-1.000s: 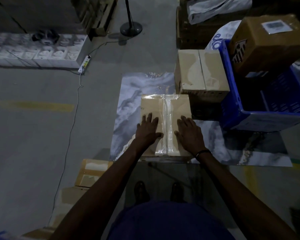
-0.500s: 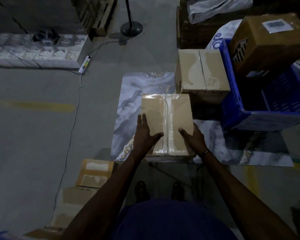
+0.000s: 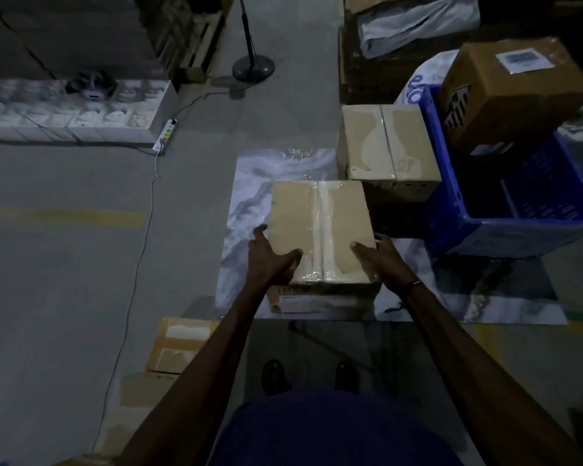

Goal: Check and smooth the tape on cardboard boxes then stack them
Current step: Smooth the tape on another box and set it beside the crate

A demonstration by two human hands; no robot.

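Observation:
A cardboard box (image 3: 320,230) with clear tape down its middle seam is near the front of a marble-patterned table (image 3: 249,203); it looks raised off the surface. My left hand (image 3: 270,255) grips its left side, thumb on the top. My right hand (image 3: 374,257) grips its right side, thumb on the top, fingers hidden behind the edge. A second taped box (image 3: 384,146) stands on another box behind and to the right.
A blue crate (image 3: 458,210) on the right holds a brown box (image 3: 512,89) with a label. Two boxes (image 3: 179,344) lie on the floor at lower left. A power strip (image 3: 165,137) with its cable and a fan stand (image 3: 253,65) are on the floor.
Both hands slid from lying flat on the box top to its left and right sides. The box now looks larger and nearer, lifted from the table.

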